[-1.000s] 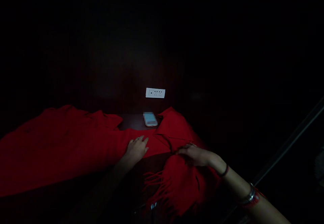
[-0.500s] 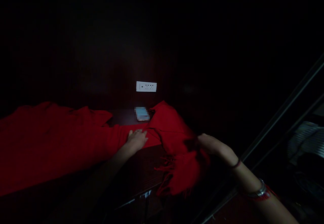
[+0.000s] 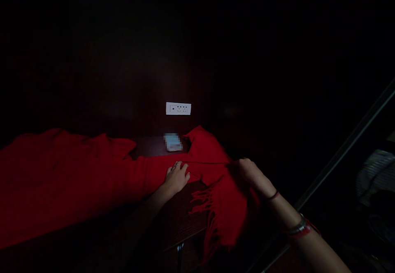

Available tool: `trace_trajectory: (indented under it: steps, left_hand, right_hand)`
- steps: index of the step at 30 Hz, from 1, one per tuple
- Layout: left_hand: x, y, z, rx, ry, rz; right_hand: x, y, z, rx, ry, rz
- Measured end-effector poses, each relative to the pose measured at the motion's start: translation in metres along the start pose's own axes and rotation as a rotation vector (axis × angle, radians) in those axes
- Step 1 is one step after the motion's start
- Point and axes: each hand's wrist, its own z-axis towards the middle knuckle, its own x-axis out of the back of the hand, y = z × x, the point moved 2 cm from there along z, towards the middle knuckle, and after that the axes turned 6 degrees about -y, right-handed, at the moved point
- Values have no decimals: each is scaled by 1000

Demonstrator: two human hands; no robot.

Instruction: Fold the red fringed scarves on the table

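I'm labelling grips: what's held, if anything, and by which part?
Red cloth, near its fringed end, apparently in the right hand; left hand touches it.

The left hand (image 3: 178,179) wears a ring (image 3: 177,165), slim and pale, on one finger; its finer shape is too small to tell. The left forearm (image 3: 154,204) is bare and fades into shadow toward the elbow. At the wrist of the right hand (image 3: 252,173) sits a thin band (image 3: 273,195), dark reddish. Higher on the bare right forearm (image 3: 284,208) is a silvery bracelet (image 3: 300,223), rounded and shiny, with red strings (image 3: 303,231) bunched just beside it, a loose strand sticking out.
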Motion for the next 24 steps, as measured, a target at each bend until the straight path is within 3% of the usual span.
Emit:
trace_trajectory:
  steps: [4,9,11,15,18,22,24]
  left_hand:
    - [4,3,-2,44,41,-12]
    - [1,1,-3,55,117,-37]
    - [-1,-1,-2,44,100,-43]
    - [-4,-3,0,15,23,-52]
    - [-4,-4,1,17,-13,-49]
    - [0,-8,4,36,-105,-57]
    - [1,-12,7,43,-140,-60]
  right_hand:
    - [-1,-9,5,18,-85,-97]
    - [5,-33,21,151,18,-20]
    - [0,-41,20,192,-33,-5]
    - [-23,-51,-4,260,-30,16]
    - [-29,-53,-30,450,-22,21]
    - [-12,-37,-49,558,-92,-34]
    - [-2,-23,-55,561,-199,-78]
